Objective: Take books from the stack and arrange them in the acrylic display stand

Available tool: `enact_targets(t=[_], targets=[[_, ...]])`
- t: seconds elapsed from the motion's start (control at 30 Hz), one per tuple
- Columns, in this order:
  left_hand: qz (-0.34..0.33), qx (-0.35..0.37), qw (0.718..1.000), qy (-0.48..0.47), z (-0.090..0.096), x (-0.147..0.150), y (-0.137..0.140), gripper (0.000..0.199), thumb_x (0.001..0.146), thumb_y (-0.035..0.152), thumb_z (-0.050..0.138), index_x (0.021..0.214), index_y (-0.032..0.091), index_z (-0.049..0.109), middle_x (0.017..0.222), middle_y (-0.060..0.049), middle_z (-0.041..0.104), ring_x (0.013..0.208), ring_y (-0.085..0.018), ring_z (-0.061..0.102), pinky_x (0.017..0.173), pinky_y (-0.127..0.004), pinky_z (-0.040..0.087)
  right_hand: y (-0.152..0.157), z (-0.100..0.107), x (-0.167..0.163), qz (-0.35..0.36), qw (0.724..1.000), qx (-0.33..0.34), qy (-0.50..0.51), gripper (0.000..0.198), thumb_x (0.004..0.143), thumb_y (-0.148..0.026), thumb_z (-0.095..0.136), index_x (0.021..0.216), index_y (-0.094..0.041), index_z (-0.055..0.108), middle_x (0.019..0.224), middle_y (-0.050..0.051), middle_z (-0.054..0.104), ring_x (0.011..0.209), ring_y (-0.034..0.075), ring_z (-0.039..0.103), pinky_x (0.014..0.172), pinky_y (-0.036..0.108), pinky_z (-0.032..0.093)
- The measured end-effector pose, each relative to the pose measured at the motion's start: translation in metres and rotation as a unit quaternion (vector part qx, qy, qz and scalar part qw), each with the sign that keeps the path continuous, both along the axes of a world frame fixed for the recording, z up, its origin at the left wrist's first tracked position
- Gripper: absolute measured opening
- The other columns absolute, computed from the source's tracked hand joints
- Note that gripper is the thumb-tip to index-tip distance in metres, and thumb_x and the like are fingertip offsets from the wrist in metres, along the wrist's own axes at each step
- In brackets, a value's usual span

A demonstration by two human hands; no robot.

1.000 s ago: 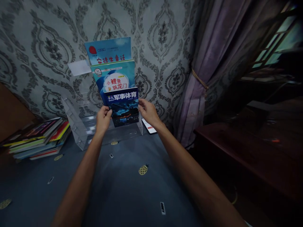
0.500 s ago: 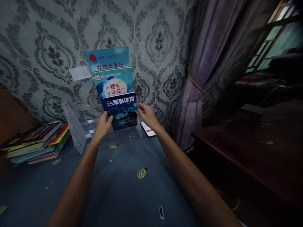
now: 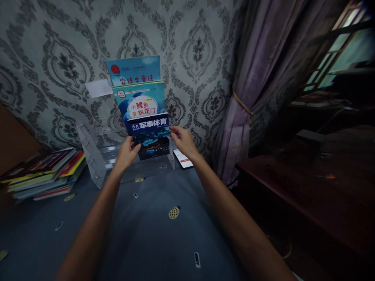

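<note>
A dark blue book point(image 3: 152, 136) with white lettering stands at the front of a clear acrylic stepped rack point(image 3: 93, 164). My left hand point(image 3: 129, 151) grips its left edge, thumb on the cover. At the opposite edge, my right hand point(image 3: 182, 138) pinches the book between thumb and fingers. Behind it, one step up, rises a teal book point(image 3: 142, 97) with a white oval and red title. Highest of all is a light blue book point(image 3: 134, 70) with a red spot. Both rear books are partly covered by the ones in front.
Left of the rack lies a stack of books point(image 3: 43, 171). A phone point(image 3: 183, 158) with a lit screen rests by the rack's right end. The blue tablecloth point(image 3: 146, 234) has pineapple prints. A tied purple curtain point(image 3: 234, 128) and a dark red table point(image 3: 293, 187) are on the right.
Both hands keep their hold on the dark blue book, which stays at the rack's front step. The view has shifted very slightly; little else differs.
</note>
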State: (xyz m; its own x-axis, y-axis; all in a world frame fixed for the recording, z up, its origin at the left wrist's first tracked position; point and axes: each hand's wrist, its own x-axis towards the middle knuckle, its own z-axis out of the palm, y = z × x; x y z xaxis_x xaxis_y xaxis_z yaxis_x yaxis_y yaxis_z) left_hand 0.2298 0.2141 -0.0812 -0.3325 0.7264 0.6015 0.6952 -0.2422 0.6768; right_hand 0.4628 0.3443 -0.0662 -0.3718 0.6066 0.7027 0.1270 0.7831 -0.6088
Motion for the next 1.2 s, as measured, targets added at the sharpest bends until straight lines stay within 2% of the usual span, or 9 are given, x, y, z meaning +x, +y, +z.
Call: enact_targets(t=[0.17,0.33,0.47,0.63,0.8,0.97,1.07,1.13,1.2], targets=[[0.062,0.012,0.997,0.047,0.005,0.008,-0.016,0.033,0.08,0.036,0.064,0.109,0.022,0.056,0.089,-0.005,0.072,0.074,-0.02,0.064,0.074,-0.037,0.05,0.0,0.002,0.002,-0.003,1.0,-0.002,0.025,0.033,0.087,-0.017,0.049,0.111,-0.017,0.072,0.103,0.011,0.077,0.095,0.024,0.072,0.088,0.04,0.057],[0.1,0.023,0.99,0.096,0.004,0.016,-0.046,0.035,0.087,0.034,0.055,0.12,0.022,0.055,0.104,-0.008,0.075,0.062,-0.017,0.058,0.067,-0.034,0.046,-0.008,0.008,0.006,-0.057,0.998,0.008,0.035,0.022,0.078,-0.016,0.046,0.077,-0.021,0.067,0.073,0.003,0.069,0.073,0.02,0.065,0.073,0.033,0.052],[0.132,0.015,0.985,0.113,-0.001,0.012,-0.074,0.034,0.09,0.032,0.051,0.122,0.02,0.055,0.112,-0.01,0.074,0.06,-0.016,0.058,0.066,-0.034,0.047,-0.017,0.016,0.007,-0.076,0.995,0.022,0.067,0.017,0.072,-0.015,0.044,0.064,-0.023,0.057,0.065,0.001,0.061,0.063,0.018,0.058,0.064,0.031,0.045],[0.167,-0.009,0.977,0.135,-0.012,-0.014,-0.111,0.029,0.09,0.034,0.048,0.115,0.022,0.059,0.11,-0.008,0.074,0.078,-0.022,0.066,0.074,-0.035,0.051,-0.037,0.028,0.007,-0.038,0.993,0.042,0.101,0.019,0.072,-0.012,0.04,0.063,-0.024,0.053,0.059,-0.001,0.054,0.057,0.017,0.052,0.06,0.029,0.04],[0.222,-0.001,0.962,0.161,-0.037,-0.057,-0.151,0.025,0.091,0.033,0.044,0.107,0.023,0.062,0.108,-0.009,0.072,0.105,-0.028,0.066,0.095,-0.042,0.049,-0.077,0.033,-0.009,0.024,0.984,0.147,0.094,0.023,0.077,-0.008,0.042,0.066,-0.024,0.054,0.068,0.001,0.059,0.066,0.018,0.058,0.067,0.03,0.044],[0.323,0.007,0.93,0.173,-0.063,-0.098,-0.19,0.023,0.087,0.027,0.045,0.101,0.024,0.063,0.102,-0.009,0.07,0.107,-0.03,0.062,0.098,-0.047,0.048,-0.14,-0.007,-0.05,0.184,0.959,0.209,-0.051,0.027,0.082,0.0,0.043,0.078,-0.021,0.06,0.079,0.004,0.065,0.078,0.019,0.062,0.073,0.03,0.049],[0.399,-0.017,0.901,0.166,-0.07,-0.116,-0.208,0.025,0.082,0.022,0.044,0.098,0.021,0.063,0.1,-0.01,0.069,0.105,-0.03,0.061,0.099,-0.047,0.048,-0.183,-0.047,-0.067,0.279,0.896,0.267,-0.217,0.024,0.087,0.0,0.05,0.094,-0.017,0.066,0.109,0.011,0.07,0.1,0.021,0.064,0.082,0.031,0.053],[0.436,-0.031,0.884,0.163,-0.074,-0.124,-0.216,0.027,0.08,0.019,0.043,0.098,0.02,0.063,0.101,-0.012,0.068,0.105,-0.031,0.06,0.099,-0.047,0.047,-0.206,-0.072,-0.071,0.321,0.853,0.292,-0.289,0.023,0.092,-0.005,0.053,0.106,-0.016,0.067,0.135,0.014,0.063,0.122,0.024,0.059,0.1,0.038,0.051],[0.462,-0.038,0.872,0.159,-0.076,-0.13,-0.221,0.029,0.08,0.017,0.043,0.1,0.019,0.064,0.102,-0.012,0.067,0.106,-0.031,0.059,0.1,-0.048,0.046,-0.22,-0.091,-0.07,0.341,0.844,0.262,-0.322,0.024,0.099,-0.012,0.052,0.117,-0.018,0.066,0.143,0.012,0.059,0.131,0.024,0.055,0.107,0.04,0.048]])
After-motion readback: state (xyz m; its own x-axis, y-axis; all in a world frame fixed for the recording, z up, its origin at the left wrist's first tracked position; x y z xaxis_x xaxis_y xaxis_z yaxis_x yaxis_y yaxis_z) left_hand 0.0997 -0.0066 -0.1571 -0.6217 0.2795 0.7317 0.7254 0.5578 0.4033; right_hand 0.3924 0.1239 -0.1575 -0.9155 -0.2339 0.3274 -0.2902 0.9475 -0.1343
